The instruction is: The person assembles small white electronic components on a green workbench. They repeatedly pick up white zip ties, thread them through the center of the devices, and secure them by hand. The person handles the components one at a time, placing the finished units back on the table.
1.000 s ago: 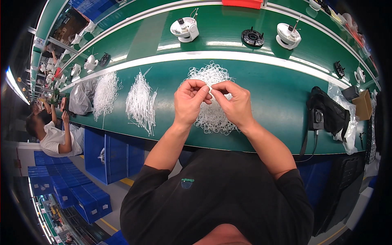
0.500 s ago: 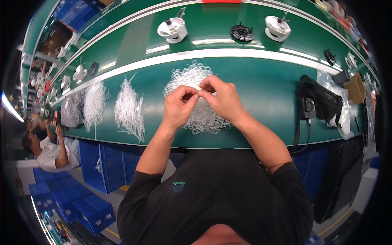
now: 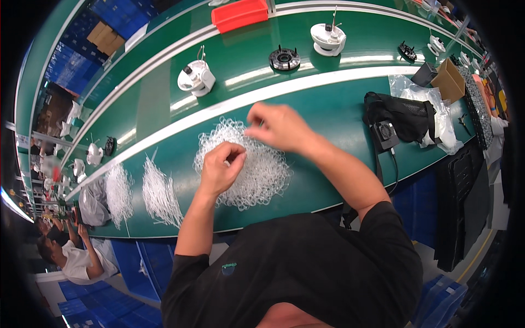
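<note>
Hovering over heaped white zip-tie loops (image 3: 257,177) on the tabletop (image 3: 328,117), right hand (image 3: 281,129) has fingers apart, left hand (image 3: 217,172) curls its own, grip unclear; many looped, straight tie bundle (image 3: 159,191) leftward isn't.

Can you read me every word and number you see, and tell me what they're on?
None can be read for sure.
Black shirt: a small green mark like writing, too small to read.
Pile of white loops: no writing shows.
Red bin: none I can make out.
</note>
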The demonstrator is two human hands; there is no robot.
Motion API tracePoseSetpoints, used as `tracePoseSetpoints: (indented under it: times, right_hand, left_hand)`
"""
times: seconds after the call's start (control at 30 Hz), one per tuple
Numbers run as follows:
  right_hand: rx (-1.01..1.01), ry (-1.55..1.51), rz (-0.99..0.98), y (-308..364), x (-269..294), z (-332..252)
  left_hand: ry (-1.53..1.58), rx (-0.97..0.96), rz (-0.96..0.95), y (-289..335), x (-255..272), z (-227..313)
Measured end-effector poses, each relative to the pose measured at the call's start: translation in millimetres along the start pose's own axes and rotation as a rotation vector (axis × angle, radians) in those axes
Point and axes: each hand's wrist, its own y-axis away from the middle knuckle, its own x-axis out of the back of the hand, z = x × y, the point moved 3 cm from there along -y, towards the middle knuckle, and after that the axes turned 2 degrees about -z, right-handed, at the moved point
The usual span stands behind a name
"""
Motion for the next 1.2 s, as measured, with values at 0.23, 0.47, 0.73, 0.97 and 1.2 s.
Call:
tracePoseSetpoints:
  times: [0.23, 0.47, 0.73, 0.97, 1.2]
  right_hand:
    - [-0.366, 0.779, 0.462, -76.7, 134.8, 150.4]
    - [-0.451, 1.083, 0.331, -87.9, 168.3, 223.3]
    - [-0.318, 1.083, 0.272, -40.1, 160.0, 140.3]
    - [-0.065, 0.876, 0.180, 60.4, 73.5, 20.2]
    - [0.087, 0.763, 0.181, 98.7, 31.5, 0.9]
  left_hand:
    - [1.112, 0.268, 0.032, 26.3, -4.9, -32.7]
    - [1.406, 0.185, -0.039, 37.1, -11.2, -23.6]
    - [1.352, 0.274, -0.015, 26.7, 1.5, -20.0]
    - [0.999, 0.469, -0.032, -25.7, -21.7, -7.9]
    - [0.591, 0.424, -0.027, -84.7, -79.6, -4.4]
